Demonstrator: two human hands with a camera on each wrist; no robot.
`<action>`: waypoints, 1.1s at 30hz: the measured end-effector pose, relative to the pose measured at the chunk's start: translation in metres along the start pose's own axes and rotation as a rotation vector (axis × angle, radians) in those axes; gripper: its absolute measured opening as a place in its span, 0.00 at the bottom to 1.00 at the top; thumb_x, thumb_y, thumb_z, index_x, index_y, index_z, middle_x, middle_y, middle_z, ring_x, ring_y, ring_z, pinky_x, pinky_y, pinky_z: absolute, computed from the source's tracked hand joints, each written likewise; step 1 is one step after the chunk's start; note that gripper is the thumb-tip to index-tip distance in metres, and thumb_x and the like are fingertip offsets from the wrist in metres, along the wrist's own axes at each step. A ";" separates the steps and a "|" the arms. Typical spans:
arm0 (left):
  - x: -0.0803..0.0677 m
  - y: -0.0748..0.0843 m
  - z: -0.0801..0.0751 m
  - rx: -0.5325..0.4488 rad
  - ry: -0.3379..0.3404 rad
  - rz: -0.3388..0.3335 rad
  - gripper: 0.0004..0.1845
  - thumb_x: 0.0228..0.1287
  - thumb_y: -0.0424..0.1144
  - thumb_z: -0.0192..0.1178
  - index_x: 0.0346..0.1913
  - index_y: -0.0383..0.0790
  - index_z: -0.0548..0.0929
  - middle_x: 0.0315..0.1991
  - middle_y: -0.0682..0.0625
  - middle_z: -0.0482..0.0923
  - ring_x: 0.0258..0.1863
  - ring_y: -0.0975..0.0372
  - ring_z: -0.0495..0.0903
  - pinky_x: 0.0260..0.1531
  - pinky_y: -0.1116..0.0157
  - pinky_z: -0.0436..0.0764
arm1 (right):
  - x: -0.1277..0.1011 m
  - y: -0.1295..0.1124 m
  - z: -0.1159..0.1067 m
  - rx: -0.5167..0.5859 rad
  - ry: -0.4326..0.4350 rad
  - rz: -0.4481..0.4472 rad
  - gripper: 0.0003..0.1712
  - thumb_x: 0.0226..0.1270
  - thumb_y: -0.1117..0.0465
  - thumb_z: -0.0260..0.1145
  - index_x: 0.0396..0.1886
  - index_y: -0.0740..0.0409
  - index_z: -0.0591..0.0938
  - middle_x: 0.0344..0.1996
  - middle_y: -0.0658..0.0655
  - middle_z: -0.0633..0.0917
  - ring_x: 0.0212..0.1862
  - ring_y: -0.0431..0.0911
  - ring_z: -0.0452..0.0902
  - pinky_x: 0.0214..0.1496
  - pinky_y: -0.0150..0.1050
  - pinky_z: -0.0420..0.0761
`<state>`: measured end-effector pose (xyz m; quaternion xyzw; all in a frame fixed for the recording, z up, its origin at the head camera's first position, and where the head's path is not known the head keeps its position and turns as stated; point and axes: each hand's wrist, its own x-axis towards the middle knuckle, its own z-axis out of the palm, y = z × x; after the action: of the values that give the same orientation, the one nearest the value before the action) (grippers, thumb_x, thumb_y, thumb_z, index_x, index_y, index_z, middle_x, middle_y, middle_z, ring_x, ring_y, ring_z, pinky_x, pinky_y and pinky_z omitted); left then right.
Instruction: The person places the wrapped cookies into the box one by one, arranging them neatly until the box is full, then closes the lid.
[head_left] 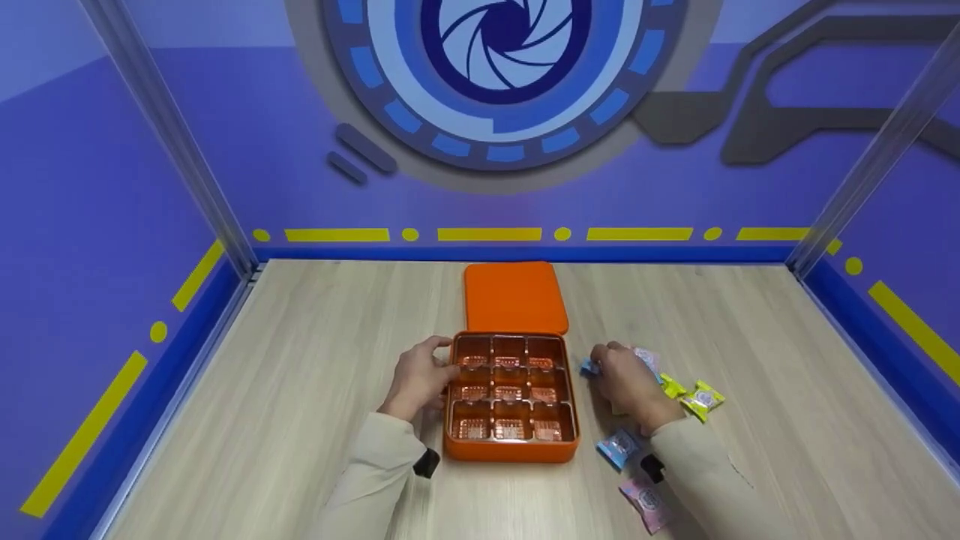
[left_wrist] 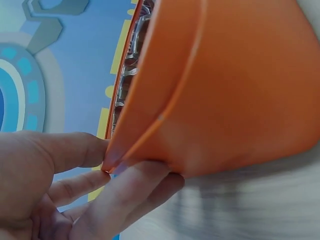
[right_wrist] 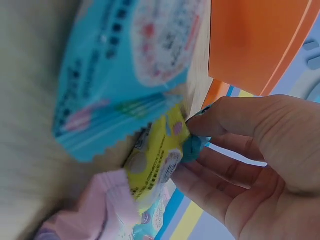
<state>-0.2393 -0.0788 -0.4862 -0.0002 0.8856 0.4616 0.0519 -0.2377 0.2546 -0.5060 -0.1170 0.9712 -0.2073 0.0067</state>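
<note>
Nine empty compartments show in the open orange tin box with its copper-coloured plastic insert (head_left: 510, 397), which sits at the middle of the pale wood-grain worktop (head_left: 300, 360) toward its near edge, the flat orange lid (head_left: 514, 297) lying just behind it. At the box's left wall the left hand (head_left: 420, 379) grips the rim with curled fingers. By the right wall the right hand (head_left: 626, 379) pinches a small blue sweet wrapper (head_left: 589, 367), with blue (head_left: 619, 447), pink (head_left: 646, 504) and yellow (head_left: 701, 399) wrapped sweets scattered near it toward the right edge.
</note>
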 end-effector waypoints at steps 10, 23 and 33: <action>-0.002 -0.006 -0.001 -0.042 -0.016 -0.006 0.27 0.72 0.31 0.68 0.72 0.37 0.79 0.39 0.45 0.85 0.28 0.58 0.84 0.21 0.61 0.87 | -0.002 -0.001 0.001 0.041 -0.006 0.043 0.19 0.73 0.73 0.67 0.61 0.63 0.84 0.51 0.63 0.84 0.50 0.56 0.83 0.60 0.59 0.84; -0.004 -0.015 -0.002 -0.126 -0.084 0.046 0.29 0.75 0.32 0.65 0.76 0.36 0.75 0.46 0.39 0.87 0.33 0.55 0.88 0.19 0.61 0.86 | -0.007 -0.001 0.002 0.024 0.140 -0.041 0.17 0.70 0.77 0.67 0.56 0.66 0.85 0.48 0.64 0.85 0.50 0.59 0.85 0.58 0.58 0.85; -0.003 -0.017 -0.004 -0.229 -0.102 -0.005 0.29 0.74 0.31 0.65 0.76 0.39 0.75 0.46 0.39 0.86 0.27 0.57 0.86 0.17 0.58 0.87 | -0.007 -0.004 0.000 0.088 0.126 0.001 0.17 0.73 0.74 0.68 0.59 0.64 0.85 0.53 0.63 0.85 0.54 0.59 0.84 0.63 0.60 0.82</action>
<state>-0.2355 -0.0922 -0.4977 0.0150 0.8234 0.5588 0.0978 -0.2303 0.2530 -0.5046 -0.1028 0.9598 -0.2566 -0.0493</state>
